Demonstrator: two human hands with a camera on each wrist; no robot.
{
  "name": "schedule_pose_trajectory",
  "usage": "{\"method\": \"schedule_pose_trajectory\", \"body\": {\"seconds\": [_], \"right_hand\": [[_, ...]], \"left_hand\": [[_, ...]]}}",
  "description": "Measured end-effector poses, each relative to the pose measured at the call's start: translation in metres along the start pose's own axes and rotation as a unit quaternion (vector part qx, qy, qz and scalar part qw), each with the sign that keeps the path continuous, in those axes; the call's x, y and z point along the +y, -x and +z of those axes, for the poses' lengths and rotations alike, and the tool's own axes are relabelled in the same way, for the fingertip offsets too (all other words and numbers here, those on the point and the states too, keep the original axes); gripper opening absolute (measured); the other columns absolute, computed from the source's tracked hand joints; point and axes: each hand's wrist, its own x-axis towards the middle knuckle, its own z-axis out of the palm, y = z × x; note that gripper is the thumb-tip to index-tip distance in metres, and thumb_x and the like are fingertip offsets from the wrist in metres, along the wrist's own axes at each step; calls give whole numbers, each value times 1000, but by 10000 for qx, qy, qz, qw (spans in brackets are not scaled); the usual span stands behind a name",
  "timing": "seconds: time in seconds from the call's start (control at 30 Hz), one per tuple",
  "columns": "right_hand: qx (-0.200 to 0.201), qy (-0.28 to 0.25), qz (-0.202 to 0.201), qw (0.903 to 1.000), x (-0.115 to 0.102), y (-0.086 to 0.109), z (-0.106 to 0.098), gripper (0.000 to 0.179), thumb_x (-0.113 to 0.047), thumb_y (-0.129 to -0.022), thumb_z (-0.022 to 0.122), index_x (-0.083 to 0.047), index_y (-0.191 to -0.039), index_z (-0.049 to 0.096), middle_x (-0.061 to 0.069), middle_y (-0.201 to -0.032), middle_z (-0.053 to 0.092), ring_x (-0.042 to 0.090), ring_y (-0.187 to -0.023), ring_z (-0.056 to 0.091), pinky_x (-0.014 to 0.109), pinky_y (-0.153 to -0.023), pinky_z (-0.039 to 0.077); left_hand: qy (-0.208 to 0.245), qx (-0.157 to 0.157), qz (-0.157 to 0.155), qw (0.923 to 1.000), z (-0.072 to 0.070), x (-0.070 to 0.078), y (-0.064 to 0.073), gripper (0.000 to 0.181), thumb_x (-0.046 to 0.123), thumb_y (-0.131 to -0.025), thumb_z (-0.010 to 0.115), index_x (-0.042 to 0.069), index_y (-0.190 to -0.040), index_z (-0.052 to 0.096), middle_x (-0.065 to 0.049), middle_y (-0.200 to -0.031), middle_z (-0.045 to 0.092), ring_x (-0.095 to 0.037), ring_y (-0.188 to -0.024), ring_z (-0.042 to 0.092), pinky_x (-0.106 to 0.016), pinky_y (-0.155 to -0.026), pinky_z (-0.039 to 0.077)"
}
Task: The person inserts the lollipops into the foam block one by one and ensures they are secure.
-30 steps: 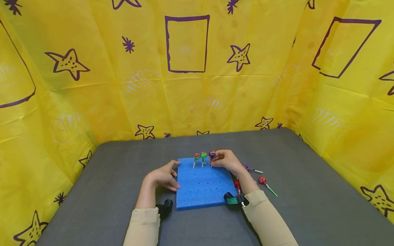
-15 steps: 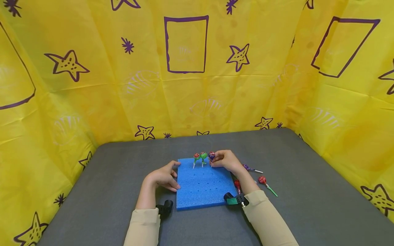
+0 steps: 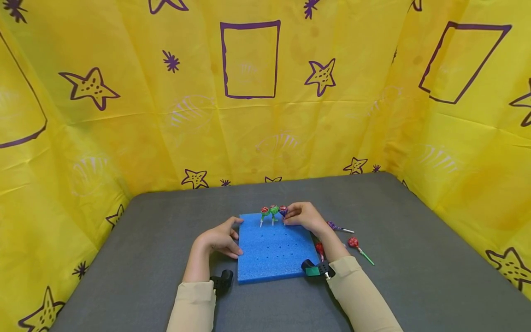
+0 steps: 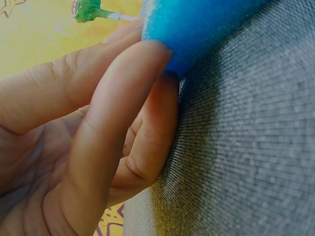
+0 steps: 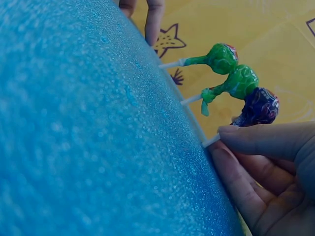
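Note:
A blue foam board [image 3: 274, 265] with small holes lies flat on the table. Along its far edge two lollipops in green wrappers, one [image 3: 265, 210] and another [image 3: 274, 210], stand on white sticks. Just right of them, my right hand [image 3: 307, 216] pinches a purple-wrapped lollipop [image 5: 261, 107] between thumb and fingers. Its white stick [image 5: 211, 140] meets the foam in the right wrist view. My left hand [image 3: 220, 237] grips the board's left edge; in the left wrist view the thumb [image 4: 123, 93] presses against the foam's edge while other fingers curl beneath.
Right of the board, a purple lollipop [image 3: 340, 228] and a red one with a green stick [image 3: 361, 250] lie on the grey table [image 3: 166, 240]. Another red lollipop [image 3: 320, 249] is partly hidden by my right forearm. Yellow patterned cloth [image 3: 249, 138] surrounds the table.
The purple lollipop's head has shifted slightly left and down, closer to the green ones, with my right hand still pinching it. My left hand and the board have stayed put.

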Motion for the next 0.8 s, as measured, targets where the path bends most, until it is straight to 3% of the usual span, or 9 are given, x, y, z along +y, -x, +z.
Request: {"method": "schedule_pose_trajectory", "body": {"seconds": [0.37,0.8], "right_hand": [[91,79,123,9999,-3,2,-2,30,-5,-82,77,1,-109,68,17,-100,74,14,-83,69,33,-84,62],[94,-28,71,9999,-4,1,-6,35,-6,-83,76,3,-116,67,21,-105,73,18,-88,72,38,-87,62]], "left_hand": [[25,-30,70,10000,0,-1,0,94,-13,-76,75,14,-152,26,-17,-110,45,-20,-72,70,-33,-65,64],[-22,-2,8,10000,0,0,1,94,-12,-78,74,15,-153,25,-19,-116,45,-20,-73,69,-33,-65,64]]}}
